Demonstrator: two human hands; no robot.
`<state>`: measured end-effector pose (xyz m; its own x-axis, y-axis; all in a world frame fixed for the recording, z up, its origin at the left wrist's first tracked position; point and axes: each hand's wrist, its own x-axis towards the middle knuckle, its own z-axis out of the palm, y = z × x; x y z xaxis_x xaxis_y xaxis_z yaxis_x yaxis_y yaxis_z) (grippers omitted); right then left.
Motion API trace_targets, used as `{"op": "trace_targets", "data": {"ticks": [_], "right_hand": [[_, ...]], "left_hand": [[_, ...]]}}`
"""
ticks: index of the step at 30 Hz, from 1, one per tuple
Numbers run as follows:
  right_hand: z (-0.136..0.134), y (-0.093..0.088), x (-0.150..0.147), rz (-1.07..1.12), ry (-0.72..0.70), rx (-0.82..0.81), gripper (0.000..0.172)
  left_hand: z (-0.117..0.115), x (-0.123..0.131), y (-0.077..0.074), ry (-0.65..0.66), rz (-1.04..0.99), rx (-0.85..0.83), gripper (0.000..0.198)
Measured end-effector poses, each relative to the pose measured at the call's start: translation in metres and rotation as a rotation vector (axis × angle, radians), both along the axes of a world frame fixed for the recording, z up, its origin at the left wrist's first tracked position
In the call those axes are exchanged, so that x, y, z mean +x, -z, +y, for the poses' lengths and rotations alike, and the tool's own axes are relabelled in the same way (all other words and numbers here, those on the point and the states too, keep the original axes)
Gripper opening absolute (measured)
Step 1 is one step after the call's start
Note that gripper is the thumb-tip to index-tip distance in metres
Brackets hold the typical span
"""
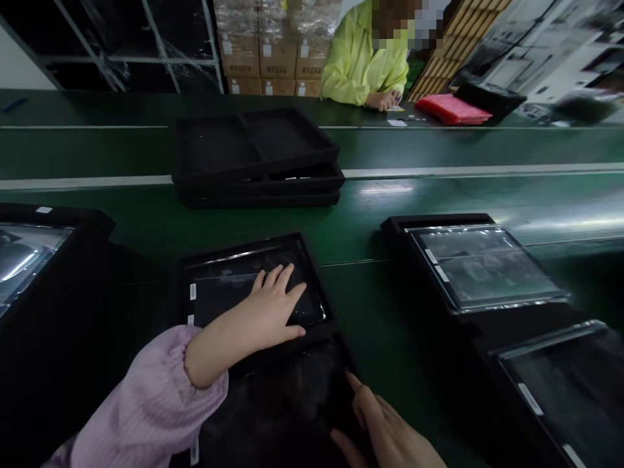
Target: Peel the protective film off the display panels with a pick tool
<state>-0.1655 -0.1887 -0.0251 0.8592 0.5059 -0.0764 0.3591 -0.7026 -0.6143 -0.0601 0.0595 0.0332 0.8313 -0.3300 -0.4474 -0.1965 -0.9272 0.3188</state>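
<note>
Your left grip (275, 302) spread, pressing screen (219, 292) in tray (238, 250) | right grip (385, 429) spread, empty | risk: your pressure scratches screen

So the main thing here is a dark, glossy flat panel (229, 286), kinda like a tablet screen, lying flat in a black foam tray (319, 312). The left hand (273, 302) is resting open on the panel's right half, fingers spread. There's a small white label (192, 290) on the tray's left edge. Right up against the near side of that tray sits a second black tray (283, 403), with another white label (195, 450) on its left edge. It's too dark to tell what's in it. The right hand (390, 432) is at its right edge, fingers open and touching it or just about.
</note>
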Motion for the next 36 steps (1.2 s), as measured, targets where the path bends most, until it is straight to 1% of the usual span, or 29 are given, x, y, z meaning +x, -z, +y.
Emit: {"op": "trace_targets", "data": {"ticks": [1, 2, 3, 4, 5, 6, 7, 9, 11, 13, 15, 17, 19, 21, 22, 23, 24, 26, 29, 33, 34, 36], "right_hand": [[0.001, 0.003, -0.002, 0.002, -0.002, -0.008, 0.048], [0.003, 0.003, -0.002, 0.032, -0.001, 0.012, 0.048], [0.004, 0.001, 0.0, 0.087, 0.016, 0.058, 0.042], [0.006, -0.003, 0.004, 0.156, 0.07, 0.121, 0.031], [0.007, -0.007, 0.009, 0.244, 0.154, 0.191, 0.021], [0.008, -0.012, 0.014, 0.342, 0.255, 0.267, 0.02], [0.009, -0.017, 0.018, 0.441, 0.353, 0.341, 0.031], [0.008, -0.026, 0.024, 0.619, 0.517, 0.476, 0.05], [0.006, -0.034, 0.025, 0.753, 0.606, 0.602, 0.057], [0.004, -0.043, 0.02, 0.802, 0.643, 0.704, 0.059], [0.004, -0.056, 0.013, 0.778, 0.597, 0.744, 0.057], [0.006, -0.07, 0.007, 0.658, 0.454, 0.738, 0.052], [0.008, -0.083, 0.004, 0.494, 0.239, 0.732, 0.034], [0.01, -0.091, 0.002, 0.353, 0.049, 0.736, 0.009], [0.011, -0.093, 0.002, 0.315, -0.006, 0.728, 0.017], [0.011, -0.094, 0.001, 0.292, -0.046, 0.727, 0.03], [0.01, -0.094, 0.0, 0.284, -0.068, 0.73, 0.039], [0.008, -0.094, -0.001, 0.305, -0.093, 0.744, 0.046], [0.006, -0.098, -0.002, 0.338, -0.107, 0.758, 0.046], [0.007, -0.112, 0.003, 0.279, -0.123, 0.625, 0.053], [0.008, -0.115, 0.005, 0.247, -0.13, 0.589, 0.052], [0.01, -0.12, 0.006, 0.169, -0.093, 0.526, 0.045]], "left_hand": [[-0.004, -0.005, -0.002, -0.005, -0.06, 0.015, 0.069], [-0.008, -0.01, -0.004, -0.009, -0.121, 0.001, 0.057], [-0.012, -0.014, -0.005, -0.004, -0.163, -0.05, 0.046], [-0.016, -0.019, -0.006, 0.009, -0.173, -0.129, 0.038], [-0.019, -0.022, -0.006, 0.028, -0.155, -0.214, 0.033], [-0.023, -0.025, -0.005, 0.047, -0.124, -0.282, 0.03], [-0.026, -0.028, -0.003, 0.06, -0.1, -0.32, 0.03], [-0.031, -0.031, 0.0, 0.058, -0.103, -0.318, 0.03], [-0.034, -0.035, 0.001, 0.029, -0.126, -0.308, 0.033], [-0.034, -0.039, -0.005, -0.014, -0.089, -0.366, 0.037], [-0.032, -0.046, -0.016, -0.067, 0.05, -0.485, 0.04], [-0.029, -0.053, -0.029, -0.156, 0.16, -0.618, 0.037], [-0.027, -0.058, -0.04, -0.23, 0.144, -0.734, 0.024], [-0.026, -0.062, -0.047, -0.264, 0.076, -0.798, 0.014], [-0.026, -0.064, -0.049, -0.26, 0.055, -0.824, 0.013], [-0.026, -0.065, -0.05, -0.25, 0.042, -0.844, 0.014], [-0.025, -0.067, -0.05, -0.241, 0.031, -0.863, 0.014], [-0.024, -0.069, -0.05, -0.224, -0.003, -0.896, 0.015], [-0.023, -0.07, -0.05, -0.211, -0.057, -0.893, 0.015], [-0.023, -0.07, -0.05, -0.199, -0.072, -0.877, 0.016], [-0.023, -0.07, -0.05, -0.198, -0.068, -0.875, 0.016], [-0.023, -0.069, -0.05, -0.2, -0.065, -0.862, 0.016]]}}
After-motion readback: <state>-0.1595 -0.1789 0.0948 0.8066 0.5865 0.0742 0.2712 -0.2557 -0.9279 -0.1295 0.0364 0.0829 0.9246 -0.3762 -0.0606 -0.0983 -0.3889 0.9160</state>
